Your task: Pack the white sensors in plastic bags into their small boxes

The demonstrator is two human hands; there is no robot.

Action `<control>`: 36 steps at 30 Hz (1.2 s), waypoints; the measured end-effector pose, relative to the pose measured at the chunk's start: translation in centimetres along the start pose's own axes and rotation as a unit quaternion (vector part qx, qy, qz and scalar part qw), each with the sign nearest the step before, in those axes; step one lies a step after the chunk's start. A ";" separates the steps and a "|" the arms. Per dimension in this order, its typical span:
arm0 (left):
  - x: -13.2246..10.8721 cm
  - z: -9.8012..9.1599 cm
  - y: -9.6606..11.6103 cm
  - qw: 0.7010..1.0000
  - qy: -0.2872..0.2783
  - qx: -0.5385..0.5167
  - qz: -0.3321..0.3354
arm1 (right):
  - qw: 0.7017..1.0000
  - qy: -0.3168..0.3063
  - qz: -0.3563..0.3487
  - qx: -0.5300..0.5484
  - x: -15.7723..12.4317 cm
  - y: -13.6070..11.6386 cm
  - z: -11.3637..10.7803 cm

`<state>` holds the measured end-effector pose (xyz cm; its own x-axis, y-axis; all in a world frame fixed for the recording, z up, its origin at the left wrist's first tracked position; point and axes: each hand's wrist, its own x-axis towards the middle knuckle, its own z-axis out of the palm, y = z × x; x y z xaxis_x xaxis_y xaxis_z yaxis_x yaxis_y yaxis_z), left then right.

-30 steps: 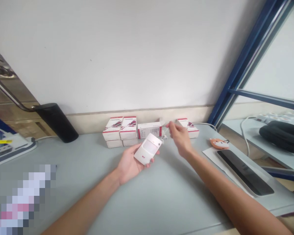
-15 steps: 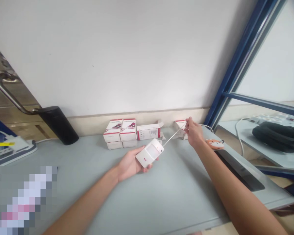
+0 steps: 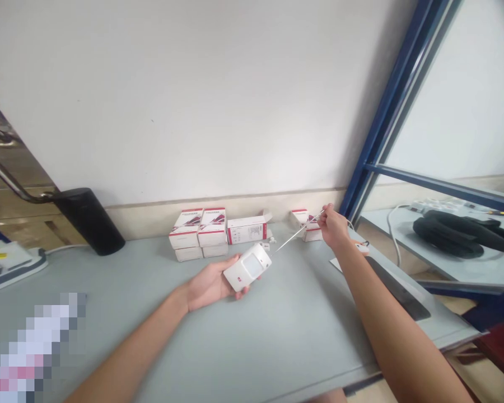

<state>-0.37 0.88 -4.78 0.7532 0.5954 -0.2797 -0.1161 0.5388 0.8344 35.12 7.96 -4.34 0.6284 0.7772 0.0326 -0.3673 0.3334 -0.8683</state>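
Note:
A white motion sensor (image 3: 247, 268) with a pale window and a small red mark lies tilted in my left hand (image 3: 212, 284), whose fingers wrap round it from behind. A thin metal antenna rod (image 3: 299, 232) slants up and right from the sensor's upper end. Its far tip is pinched between the fingers of my right hand (image 3: 334, 224). Whether the rod's lower end joins the sensor or just meets its edge, I cannot tell. Behind the hands stand white-and-red boxes (image 3: 185, 229) stacked by the wall, and an open box (image 3: 247, 229) lying on its side.
More small boxes (image 3: 313, 229) sit behind my right hand. A black cylinder (image 3: 90, 221) and a power strip (image 3: 19, 263) are at the left. A dark flat device (image 3: 397, 288) lies under my right forearm. A blue-framed mirror (image 3: 372, 168) leans at the right of the grey table (image 3: 252, 347).
The view has shifted slightly, so most things appear further left. My left hand and the sensor are a little further from my right hand, and more of the rod shows between them.

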 end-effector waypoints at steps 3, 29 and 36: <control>0.0 0.0 -0.1 1.000 0.001 -0.003 0.007 | 1.000 -0.015 0.009 0.009 -0.1 0.1 -0.1; 0.4 1.2 -0.1 0.966 0.193 -0.165 0.049 | 0.984 -0.172 -0.042 -0.027 -2.9 0.3 1.5; 0.7 0.8 -0.6 0.961 0.186 -0.186 0.086 | 0.967 -0.234 -0.061 -0.075 -6.4 1.3 3.5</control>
<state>0.76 0.46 -5.13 0.4258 0.8298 -0.3608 -0.4939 0.5473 0.6757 28.20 5.26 -3.95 0.2680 0.9054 0.3293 -0.1854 0.3838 -0.9046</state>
